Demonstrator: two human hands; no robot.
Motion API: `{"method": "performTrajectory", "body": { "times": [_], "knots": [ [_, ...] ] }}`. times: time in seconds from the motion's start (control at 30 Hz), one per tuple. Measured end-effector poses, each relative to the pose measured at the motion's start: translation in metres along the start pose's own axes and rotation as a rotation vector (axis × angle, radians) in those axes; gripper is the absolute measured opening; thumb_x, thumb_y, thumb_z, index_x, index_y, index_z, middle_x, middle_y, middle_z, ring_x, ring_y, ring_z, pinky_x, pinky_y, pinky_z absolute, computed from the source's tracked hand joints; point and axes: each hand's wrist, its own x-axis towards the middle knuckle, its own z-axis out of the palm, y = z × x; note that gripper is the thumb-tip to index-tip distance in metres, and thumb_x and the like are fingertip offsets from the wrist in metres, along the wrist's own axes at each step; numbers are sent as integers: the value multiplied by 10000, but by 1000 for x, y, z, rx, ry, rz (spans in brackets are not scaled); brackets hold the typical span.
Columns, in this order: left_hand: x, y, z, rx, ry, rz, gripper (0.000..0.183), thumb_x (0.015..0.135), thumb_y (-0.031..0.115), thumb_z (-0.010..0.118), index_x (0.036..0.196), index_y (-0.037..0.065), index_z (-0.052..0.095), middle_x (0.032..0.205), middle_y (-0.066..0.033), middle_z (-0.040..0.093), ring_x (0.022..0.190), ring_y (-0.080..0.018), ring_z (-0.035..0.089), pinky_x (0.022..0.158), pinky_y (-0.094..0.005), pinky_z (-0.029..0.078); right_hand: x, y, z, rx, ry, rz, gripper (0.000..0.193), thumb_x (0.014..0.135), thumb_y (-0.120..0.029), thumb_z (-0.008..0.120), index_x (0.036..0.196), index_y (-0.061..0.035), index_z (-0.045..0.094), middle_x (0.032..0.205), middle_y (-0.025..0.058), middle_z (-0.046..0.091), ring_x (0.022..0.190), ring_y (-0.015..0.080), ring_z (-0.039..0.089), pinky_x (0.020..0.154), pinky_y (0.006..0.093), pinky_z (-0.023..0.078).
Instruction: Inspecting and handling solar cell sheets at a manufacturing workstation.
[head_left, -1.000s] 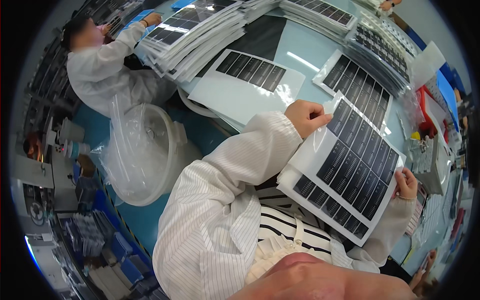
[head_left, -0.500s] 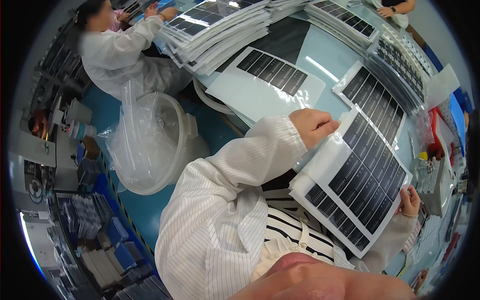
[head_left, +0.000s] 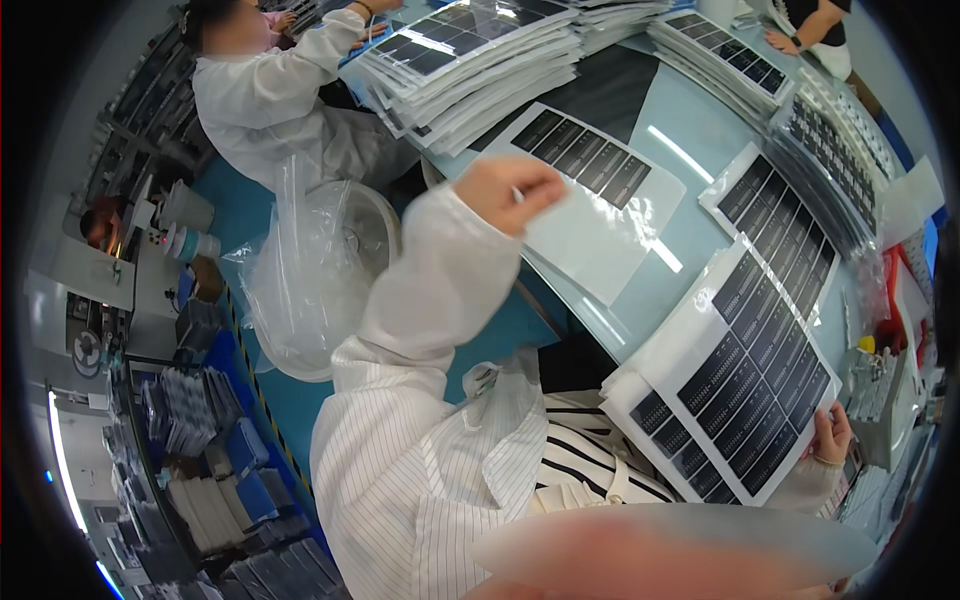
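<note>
My right hand (head_left: pixel 832 438) grips the lower right edge of a white panel with rows of dark rectangular cells (head_left: pixel 740 380), which rests tilted over my lap and the table's near edge. My left hand (head_left: pixel 520 195) is raised over the left part of a similar flat sheet (head_left: pixel 610 215) lying on the pale blue table (head_left: pixel 690 140). Its fingers are pinched together, and a thin white sliver shows between them. Whether they grip the sheet is unclear. Both my arms are in white pinstriped sleeves.
Tall stacks of the same panels (head_left: pixel 470 60) fill the table's back, with more stacks at the right (head_left: pixel 830 150). A person in a white coat (head_left: pixel 280 90) works at the back left; another person's hand (head_left: pixel 800 40) shows top right. A plastic-lined white bin (head_left: pixel 320 270) stands on my left.
My left hand has let go of the panel's upper corner and moved up and left over the flat sheet on the table. My right hand still holds the panel, now lower right.
</note>
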Motion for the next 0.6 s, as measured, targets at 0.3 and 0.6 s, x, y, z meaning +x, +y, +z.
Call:
{"method": "performTrajectory", "body": {
  "times": [0.3,0.6],
  "knots": [
    [137,-88,-149,506,241,-529,360,805,327,555,1072,86,575,779,-38,623,621,-92,562,563,-228,445,3,5,-8,38,-12,15,196,854,-152,523,961,-3,453,582,89,586,313,132,479,259,205,319],
    [194,-149,-141,947,129,-535,518,795,403,530,1247,166,445,1192,-101,518,1098,-252,493,904,-363,398,1,4,-8,77,-53,59,189,845,-138,524,969,-8,465,593,84,585,321,144,490,266,219,355]
  ]
}}
